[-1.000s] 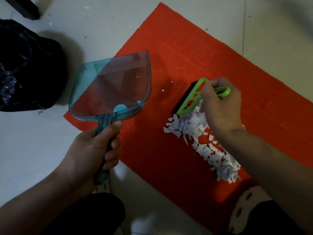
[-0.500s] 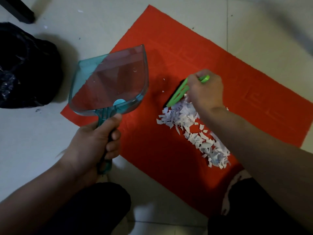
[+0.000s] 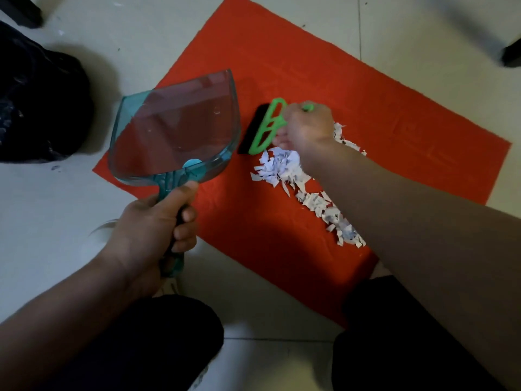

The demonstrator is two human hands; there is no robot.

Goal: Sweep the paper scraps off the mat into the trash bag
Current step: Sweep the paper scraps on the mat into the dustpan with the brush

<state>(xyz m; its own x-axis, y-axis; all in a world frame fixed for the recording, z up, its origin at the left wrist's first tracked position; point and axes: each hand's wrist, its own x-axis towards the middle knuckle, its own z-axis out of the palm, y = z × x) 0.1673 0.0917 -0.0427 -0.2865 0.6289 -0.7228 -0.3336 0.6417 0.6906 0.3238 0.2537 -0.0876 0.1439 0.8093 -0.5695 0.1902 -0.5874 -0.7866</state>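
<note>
A red mat (image 3: 380,114) lies askew on the pale tiled floor. White paper scraps (image 3: 284,167) form a band running from the mat's middle toward its near edge. My right hand (image 3: 306,128) grips the green handle of a small brush (image 3: 267,128) with dark bristles, held at the far end of the scrap band. My left hand (image 3: 152,227) holds the handle of a clear teal dustpan (image 3: 174,128), raised over the mat's left corner. The dustpan holds no scraps. A black trash bag (image 3: 36,103) sits on the floor at the far left.
My knees in dark trousers (image 3: 158,348) fill the bottom of the view. A dark furniture leg (image 3: 22,9) stands at the top left and another dark foot (image 3: 511,56) at the top right. A few tiny scraps lie on the floor near the bag.
My right hand has turned the brush so its dark bristles face left again, close to the dustpan's rim. The dustpan stays raised in my left hand.
</note>
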